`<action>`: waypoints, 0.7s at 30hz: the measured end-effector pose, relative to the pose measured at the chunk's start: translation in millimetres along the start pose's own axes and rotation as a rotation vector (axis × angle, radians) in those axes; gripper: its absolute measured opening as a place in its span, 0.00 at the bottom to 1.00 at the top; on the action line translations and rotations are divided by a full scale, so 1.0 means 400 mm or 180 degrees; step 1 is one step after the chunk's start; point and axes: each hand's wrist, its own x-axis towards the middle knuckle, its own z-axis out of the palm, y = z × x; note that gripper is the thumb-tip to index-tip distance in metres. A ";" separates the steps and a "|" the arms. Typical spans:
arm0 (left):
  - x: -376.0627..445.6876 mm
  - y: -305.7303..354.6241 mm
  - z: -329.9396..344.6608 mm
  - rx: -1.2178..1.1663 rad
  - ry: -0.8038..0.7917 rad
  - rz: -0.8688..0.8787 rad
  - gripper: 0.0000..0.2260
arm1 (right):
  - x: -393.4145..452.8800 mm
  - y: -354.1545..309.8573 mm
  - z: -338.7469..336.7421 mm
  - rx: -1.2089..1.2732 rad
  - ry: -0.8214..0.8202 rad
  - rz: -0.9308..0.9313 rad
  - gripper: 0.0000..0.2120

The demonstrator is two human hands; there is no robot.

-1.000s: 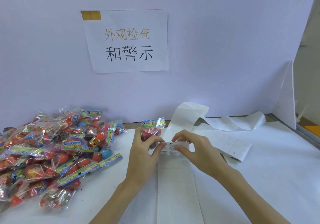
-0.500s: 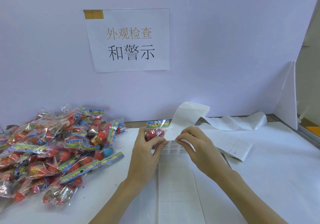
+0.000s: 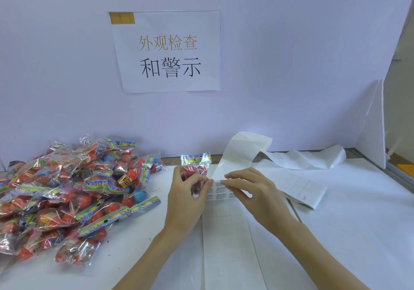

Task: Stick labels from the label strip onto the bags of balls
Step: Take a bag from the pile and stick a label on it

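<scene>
Since the earlier frame both hands slid slightly right. Now my right hand point(image 3: 251, 191) pinches a label at the label strip point(image 3: 220, 192), while my left hand point(image 3: 188, 196) grips one bag point(image 3: 195, 166). Risk — the label curls or tears if pulled fast. Room is free right; the pile of bags point(image 3: 67, 191) crowds left.

Both hands meeting at centre, forearms bare

Reaching in from the lower edge, forearms converging toward the middle. Left hand point(image 3: 187, 196) standing on its outer edge, back facing the camera, fingers curled round a bag of balls point(image 3: 195, 166), thumb tip pressing toward the right hand. Right hand point(image 3: 253, 191) lying palm down, wrist angling in from the lower right, fingers extending leftward, fingertips point(image 3: 225, 182) pinching at the label strip point(image 3: 220, 192), nearly touching the left thumb.
</scene>
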 end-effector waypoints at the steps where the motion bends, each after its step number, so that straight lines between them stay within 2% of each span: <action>1: -0.001 -0.001 -0.001 -0.0010 0.0002 -0.0008 0.03 | -0.001 -0.001 0.003 0.0010 0.0008 0.0010 0.09; 9: 0.001 -0.014 0.003 0.0001 -0.0021 -0.0073 0.03 | -0.002 -0.011 0.005 0.0198 -0.0096 0.0067 0.04; 13: 0.011 -0.015 -0.017 -0.0089 0.0144 -0.0146 0.10 | 0.019 -0.042 -0.013 0.0632 0.0204 0.0325 0.06; 17: 0.045 0.008 -0.062 -0.0757 0.0553 -0.0171 0.17 | 0.034 -0.075 -0.032 0.1337 0.0568 0.1031 0.10; 21: 0.041 0.056 -0.099 -0.1982 0.0015 -0.0291 0.26 | 0.044 -0.096 -0.047 0.2033 0.0512 0.1596 0.11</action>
